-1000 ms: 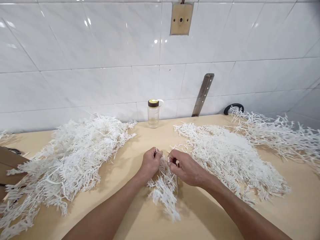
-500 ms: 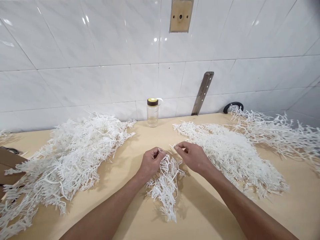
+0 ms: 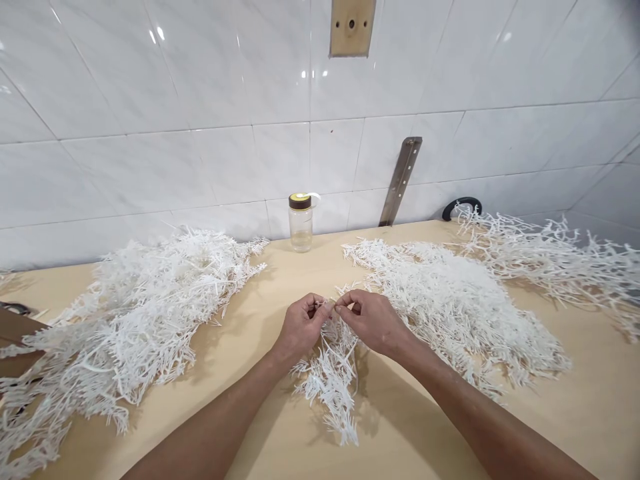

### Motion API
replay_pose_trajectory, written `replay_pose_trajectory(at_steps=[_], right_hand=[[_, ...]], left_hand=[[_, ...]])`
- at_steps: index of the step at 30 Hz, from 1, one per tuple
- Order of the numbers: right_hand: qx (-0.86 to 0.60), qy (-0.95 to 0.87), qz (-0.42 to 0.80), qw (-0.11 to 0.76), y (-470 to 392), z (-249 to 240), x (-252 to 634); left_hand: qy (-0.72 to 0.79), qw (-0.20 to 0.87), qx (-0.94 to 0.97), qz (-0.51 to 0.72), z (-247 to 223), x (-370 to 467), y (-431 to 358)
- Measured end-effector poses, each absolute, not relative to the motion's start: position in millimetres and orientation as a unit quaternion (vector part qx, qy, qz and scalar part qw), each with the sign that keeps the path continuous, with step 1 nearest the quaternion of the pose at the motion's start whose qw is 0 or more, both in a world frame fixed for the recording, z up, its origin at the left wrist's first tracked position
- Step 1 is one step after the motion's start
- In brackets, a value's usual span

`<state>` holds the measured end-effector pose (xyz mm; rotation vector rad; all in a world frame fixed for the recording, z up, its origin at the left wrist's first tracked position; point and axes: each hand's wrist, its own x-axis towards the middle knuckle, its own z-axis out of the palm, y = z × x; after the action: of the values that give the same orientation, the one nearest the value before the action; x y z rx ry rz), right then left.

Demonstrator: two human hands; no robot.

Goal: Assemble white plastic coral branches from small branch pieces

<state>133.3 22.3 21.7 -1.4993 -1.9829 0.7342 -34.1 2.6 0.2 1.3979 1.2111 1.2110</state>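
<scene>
My left hand [image 3: 303, 327] is closed, its thumb and forefinger pinching the upper end of a bunch of white plastic sprigs [image 3: 330, 393]. The bunch hangs down toward me over the tabletop, its forked tips spread out. Against the left fingertips, my right hand [image 3: 373, 320] is closed in a pinch. What lies between its fingers is too small to make out. A few short white pieces [image 3: 343, 289] show just behind the right hand.
A large heap of white sprigs [image 3: 150, 313] lies left, another pile [image 3: 450, 300] right. Looser white branches [image 3: 555, 260] lie farther right. At the tiled wall stand a clear bottle [image 3: 301, 230] and a metal bracket [image 3: 401, 180]; a black ring-shaped object [image 3: 463, 203] is nearby. A brown box [image 3: 20, 340] sits far left.
My right hand has moved left until its fingertips meet those of my left hand. The left hand keeps its pinch on the bunch. The view has shifted slightly.
</scene>
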Motion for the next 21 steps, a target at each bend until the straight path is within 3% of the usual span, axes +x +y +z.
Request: replay_pose_trajectory(at_steps=[5, 11, 15, 21], right_hand=[[-0.561, -0.737, 0.266, 0.267, 20, 20, 130], [-0.533, -0.786, 0.164, 0.267, 14, 23, 118], [-0.617, -0.713, 0.215, 0.254, 24, 21, 122], [-0.625, -0.629, 0.236, 0.397, 49, 11, 148]], left_hand=[[0.504, 0.446, 0.561, 0.483, -5, -34, 4], [0.516, 0.376, 0.602, 0.479, -3, -32, -2], [0.509, 0.302, 0.634, 0.498, 2, -33, -7], [0.503, 0.433, 0.552, 0.504, 1, -35, -1]])
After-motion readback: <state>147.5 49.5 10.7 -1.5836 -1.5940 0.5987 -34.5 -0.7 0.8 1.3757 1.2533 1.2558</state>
